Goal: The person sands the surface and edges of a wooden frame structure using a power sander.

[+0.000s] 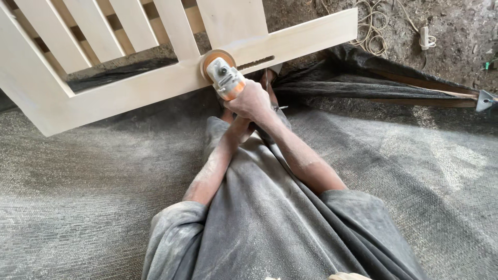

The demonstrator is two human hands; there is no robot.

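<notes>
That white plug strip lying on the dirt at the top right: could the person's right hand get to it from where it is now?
Probably not without letting go. The right hand is wrapped around the orange sander pressed on the pale wooden frame, and the white plug strip lies far off, beyond the dark beam.

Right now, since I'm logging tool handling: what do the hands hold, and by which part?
Both hands grip the orange-and-grey sander by its rear body; right hand on top, left hand mostly hidden beneath.

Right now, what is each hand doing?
Right hand: closed around the sander, whose disc is against the wooden frame.
Left hand: mostly hidden beneath the right; grip cannot be told.
</notes>
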